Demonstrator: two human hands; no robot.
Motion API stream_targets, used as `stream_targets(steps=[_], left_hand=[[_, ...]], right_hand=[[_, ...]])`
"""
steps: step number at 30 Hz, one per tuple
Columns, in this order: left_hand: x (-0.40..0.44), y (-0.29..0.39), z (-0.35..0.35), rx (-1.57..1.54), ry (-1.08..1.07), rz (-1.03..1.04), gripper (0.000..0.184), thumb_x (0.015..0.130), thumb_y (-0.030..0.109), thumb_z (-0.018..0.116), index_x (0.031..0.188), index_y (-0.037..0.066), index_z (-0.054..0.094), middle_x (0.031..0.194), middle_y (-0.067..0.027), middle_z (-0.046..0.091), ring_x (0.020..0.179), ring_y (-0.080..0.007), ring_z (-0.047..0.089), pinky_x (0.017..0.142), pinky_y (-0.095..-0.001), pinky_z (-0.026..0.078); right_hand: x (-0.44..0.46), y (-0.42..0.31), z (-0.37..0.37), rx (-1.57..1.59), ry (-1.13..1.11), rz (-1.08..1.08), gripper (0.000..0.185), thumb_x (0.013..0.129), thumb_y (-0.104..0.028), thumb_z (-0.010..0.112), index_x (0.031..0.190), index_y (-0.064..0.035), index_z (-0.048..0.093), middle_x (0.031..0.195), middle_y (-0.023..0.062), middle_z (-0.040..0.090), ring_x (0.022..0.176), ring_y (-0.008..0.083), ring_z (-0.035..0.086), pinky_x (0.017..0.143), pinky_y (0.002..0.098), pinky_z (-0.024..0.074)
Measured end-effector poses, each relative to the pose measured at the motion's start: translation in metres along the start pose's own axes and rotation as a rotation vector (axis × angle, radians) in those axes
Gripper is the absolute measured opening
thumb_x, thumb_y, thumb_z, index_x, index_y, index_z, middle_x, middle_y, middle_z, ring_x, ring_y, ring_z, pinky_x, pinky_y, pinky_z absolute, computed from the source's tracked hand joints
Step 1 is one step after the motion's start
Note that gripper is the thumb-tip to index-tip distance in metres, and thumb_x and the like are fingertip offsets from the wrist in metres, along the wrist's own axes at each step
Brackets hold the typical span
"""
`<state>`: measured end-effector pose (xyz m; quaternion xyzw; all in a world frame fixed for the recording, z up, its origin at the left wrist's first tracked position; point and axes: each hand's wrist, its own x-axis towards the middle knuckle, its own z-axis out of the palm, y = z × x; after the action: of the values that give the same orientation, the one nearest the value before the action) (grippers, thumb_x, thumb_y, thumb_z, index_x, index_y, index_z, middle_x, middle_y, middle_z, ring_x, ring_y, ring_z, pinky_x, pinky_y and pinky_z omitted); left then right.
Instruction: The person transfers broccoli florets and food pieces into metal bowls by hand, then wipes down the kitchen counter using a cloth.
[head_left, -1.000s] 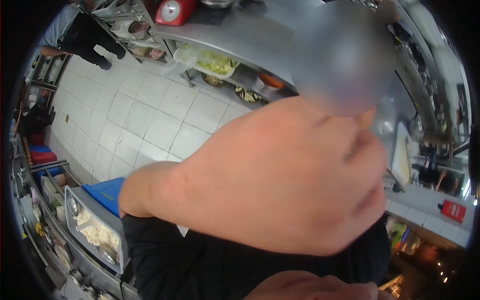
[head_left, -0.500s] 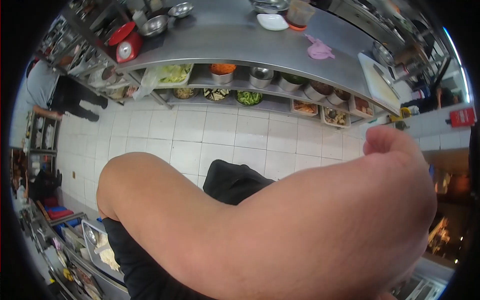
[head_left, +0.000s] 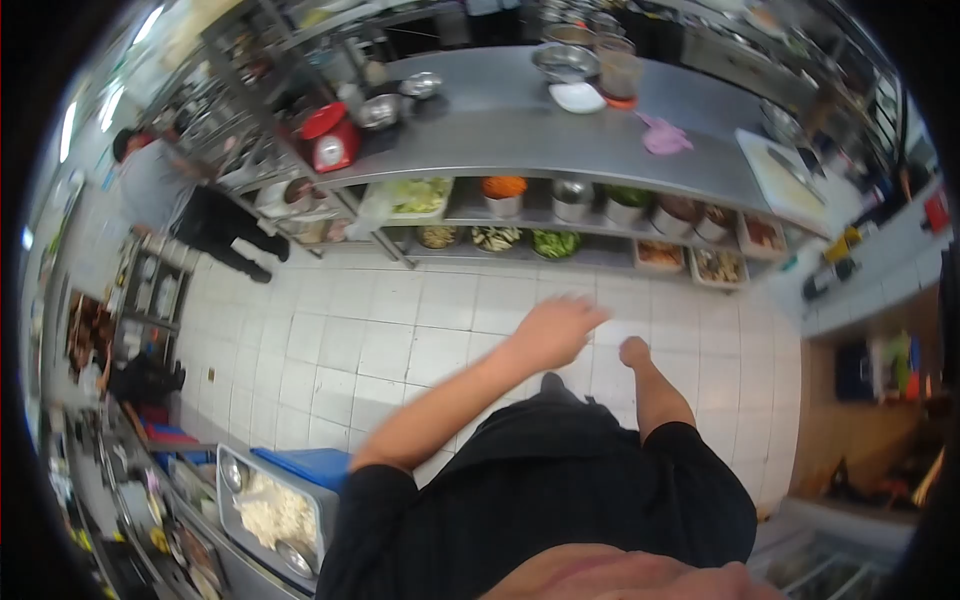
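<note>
My left hand (head_left: pixel 562 328) hangs over the tiled floor in front of my body, its fingers loosely apart and somewhat blurred, holding nothing that shows. To its right, and apart from it, is my right hand (head_left: pixel 634 351), small in view, with the fingers curled in and nothing visible in them. Neither hand touches an object. Nearest ahead is a steel workbench (head_left: pixel 480 135), whose lower shelves carry an orange shredded food in a pot (head_left: pixel 503 196), sliced green vegetables in a bowl (head_left: pixel 556 243) and a tray of pale green leaves (head_left: pixel 420 197).
On the bench are a red scale (head_left: pixel 330 137), a pink cloth (head_left: pixel 663 135), a white dish (head_left: pixel 577 97) and a cutting board (head_left: pixel 780 180) with a knife. A tub of white food (head_left: pixel 275 512) with metal bowls stands at lower left. Another person (head_left: pixel 165 190) stands at left.
The arm that filled the foreground has dropped away from the camera, and both hands now show low in front of my body. The view has shifted, showing more of the room.
</note>
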<state>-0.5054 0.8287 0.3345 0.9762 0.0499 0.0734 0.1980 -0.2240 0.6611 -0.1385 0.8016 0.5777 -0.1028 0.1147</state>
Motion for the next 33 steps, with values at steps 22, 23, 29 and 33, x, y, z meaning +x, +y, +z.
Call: stream_targets(steps=[22,23,29,33], left_hand=[[-0.616,0.144,0.131,-0.444,0.704,-1.788,0.025,0.087,0.023,0.069,0.107,0.007,0.069,0.089,-0.0146,0.071,0.084,-0.0309,0.068,0.076,-0.0392,0.053],[-0.623,0.143,0.136,-0.442,0.708,-1.781,0.025,0.087,0.023,0.069,0.107,0.007,0.069,0.089,-0.0146,0.071,0.084,-0.0309,0.068,0.076,-0.0392,0.053],[-0.637,0.109,0.144,-0.429,0.491,-1.722,0.028,0.087,0.03,0.07,0.102,0.006,0.068,0.09,-0.0164,0.071,0.087,-0.0337,0.068,0.077,-0.0437,0.053],[-0.631,0.039,0.199,-0.713,0.658,-1.708,0.023,0.085,0.027,0.071,0.096,0.007,0.069,0.09,-0.0153,0.072,0.087,-0.0344,0.068,0.076,-0.0464,0.053]], right_hand=[[-0.079,-0.436,-0.11,0.098,-1.108,-0.718,0.035,0.094,-0.035,0.062,0.094,-0.0017,0.07,0.083,0.0087,0.07,0.074,0.0207,0.068,0.063,0.0395,0.0563],[-0.072,-0.438,-0.111,0.305,-1.101,-0.505,0.034,0.094,-0.036,0.061,0.093,-0.0026,0.069,0.078,0.0072,0.068,0.067,0.0194,0.066,0.058,0.0389,0.0552],[-0.064,-0.378,-0.075,0.354,-0.475,-0.895,0.044,0.093,-0.041,0.059,0.089,0.0015,0.069,0.079,0.0208,0.069,0.072,0.0336,0.068,0.065,0.0437,0.0543],[-0.11,-0.326,-0.09,0.219,-0.371,-0.793,0.049,0.094,-0.045,0.056,0.088,0.0016,0.072,0.089,0.0268,0.069,0.087,0.041,0.067,0.078,0.0472,0.0522]])
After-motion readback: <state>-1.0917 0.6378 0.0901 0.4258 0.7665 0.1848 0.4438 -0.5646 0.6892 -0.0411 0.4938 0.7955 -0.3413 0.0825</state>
